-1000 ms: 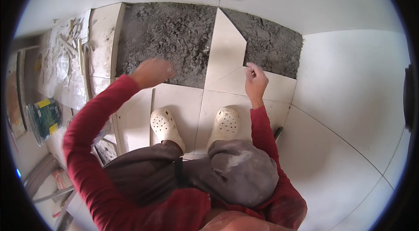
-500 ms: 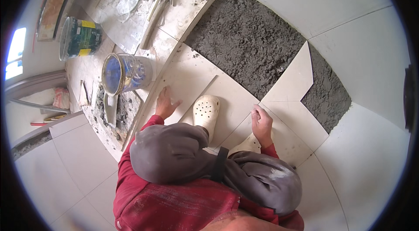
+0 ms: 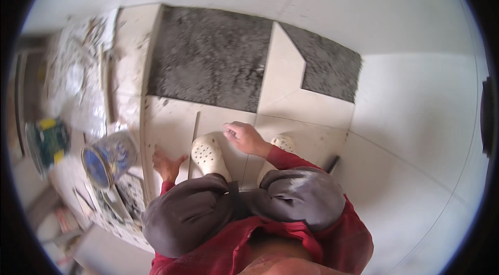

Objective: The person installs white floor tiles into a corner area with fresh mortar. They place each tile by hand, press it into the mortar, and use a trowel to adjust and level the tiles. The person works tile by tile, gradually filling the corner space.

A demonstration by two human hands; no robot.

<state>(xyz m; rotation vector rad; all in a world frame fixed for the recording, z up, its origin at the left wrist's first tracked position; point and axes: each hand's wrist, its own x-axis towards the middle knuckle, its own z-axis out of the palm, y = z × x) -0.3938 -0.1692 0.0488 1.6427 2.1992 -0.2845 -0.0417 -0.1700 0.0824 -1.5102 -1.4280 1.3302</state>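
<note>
My left hand [image 3: 167, 165] is open, thumb and fingers spread, low over the pale floor tiles [image 3: 169, 114] by the raised ledge. Nothing shows in it. Between my feet and the mortar, my right hand [image 3: 244, 137] has its fingers curled in, with nothing visible in them. Beside my left clog [image 3: 208, 155] lies a thin, narrow strip [image 3: 196, 132]. Ahead, a bed of rough grey mortar [image 3: 208, 57] fills a gap in the tiling. An angled cut tile [image 3: 283, 64] stands between it and a smaller mortar patch [image 3: 330, 64].
Left on the ledge are a blue-stained bucket [image 3: 104, 161], a green and yellow bucket [image 3: 48, 142], a trowel [image 3: 117, 205] and a long-handled hammer [image 3: 108, 85] amid tile scraps. A dark handle-like object [image 3: 332, 163] sits by my right knee. Pale walls enclose the far and right sides.
The view has turned, so the mortar and buckets appear further left. My right hand has swung inward, in front of my feet. My left hand stays open by the ledge.
</note>
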